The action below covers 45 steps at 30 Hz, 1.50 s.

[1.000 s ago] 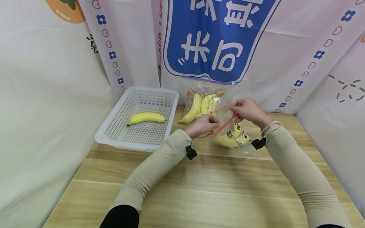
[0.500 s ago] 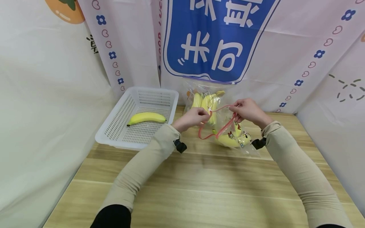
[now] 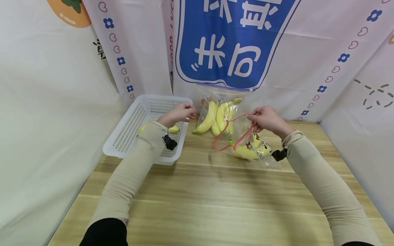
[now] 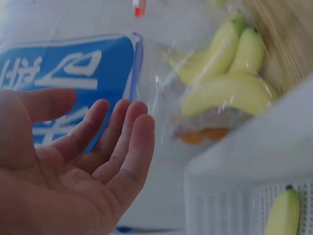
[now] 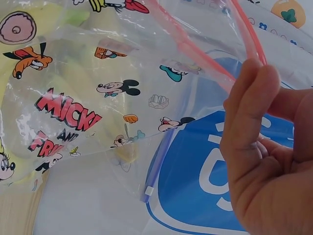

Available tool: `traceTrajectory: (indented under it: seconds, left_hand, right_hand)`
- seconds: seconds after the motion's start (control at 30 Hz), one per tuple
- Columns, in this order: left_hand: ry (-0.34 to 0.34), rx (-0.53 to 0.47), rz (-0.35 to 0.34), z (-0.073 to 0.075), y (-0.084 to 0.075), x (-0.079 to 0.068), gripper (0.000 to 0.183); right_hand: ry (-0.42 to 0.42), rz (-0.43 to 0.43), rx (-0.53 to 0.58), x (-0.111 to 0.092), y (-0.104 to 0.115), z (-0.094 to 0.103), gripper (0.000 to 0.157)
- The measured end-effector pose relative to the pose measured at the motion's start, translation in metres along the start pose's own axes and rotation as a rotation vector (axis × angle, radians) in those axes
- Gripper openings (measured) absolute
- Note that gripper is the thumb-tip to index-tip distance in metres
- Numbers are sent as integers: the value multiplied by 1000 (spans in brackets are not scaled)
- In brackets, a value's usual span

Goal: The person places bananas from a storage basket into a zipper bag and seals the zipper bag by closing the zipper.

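Observation:
My right hand (image 3: 266, 119) pinches the red-edged mouth of a clear zip bag (image 5: 112, 93) printed with cartoon figures. The bag's mouth gapes toward the left, and yellow bananas (image 3: 244, 152) lie inside it. Over the right rim of a white plastic basket (image 3: 107, 147) hangs my left hand (image 3: 179, 114), holding nothing. Its fingers are loosely bent and spread in the left wrist view. In the basket lies one banana (image 4: 284, 211), partly hidden by my left forearm in the head view.
Behind the red-edged bag, a second clear bag with a purple zip (image 3: 226, 86) stands against the printed backdrop (image 3: 147, 51), with several bananas (image 3: 209, 118) inside. Everything stands on a wood-grain table (image 3: 215, 205).
My left hand has let go of the red-edged bag's mouth and moved left over the basket. My right hand stays in place at the bag's edge.

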<state>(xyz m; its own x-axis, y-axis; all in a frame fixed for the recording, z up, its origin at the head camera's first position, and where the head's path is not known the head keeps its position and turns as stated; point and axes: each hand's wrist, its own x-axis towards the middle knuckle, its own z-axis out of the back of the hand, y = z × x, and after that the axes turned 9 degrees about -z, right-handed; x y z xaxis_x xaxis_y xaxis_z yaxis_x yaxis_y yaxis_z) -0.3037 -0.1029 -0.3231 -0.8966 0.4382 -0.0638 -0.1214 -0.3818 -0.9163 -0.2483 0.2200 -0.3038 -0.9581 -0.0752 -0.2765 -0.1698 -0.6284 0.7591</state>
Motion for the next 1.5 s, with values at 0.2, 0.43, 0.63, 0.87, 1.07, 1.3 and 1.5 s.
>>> traceTrajectory:
  seconds: [0.2,0.43,0.63,0.87,1.07,1.3,1.5]
  left_hand:
    - [63,52,86,31,16,-2,40]
    - [109,141,206,52,39,-3,42]
    - [110,199,252,62,58,-3,46]
    - [106,333,240,70,77,-3,45]
    - [18,392,266,74,90,0,40]
    - [-39,406,361,75,104,-4,40]
    - [45,434,396,77,107,-8,54]
  right_hand:
    - [6,2,-3,0,0,1,25]
    - [36,11,-18,-4,1,3,28]
    - [25,3,-26,-3,0,3,29]
    - [17,5,-17,-2,-2,2,27]
    - [11,5,-16,-3,-2,2,27]
    - [37,13,-22,-4,-1,4,31]
    - [39,10,-19,-4,-2,5,32]
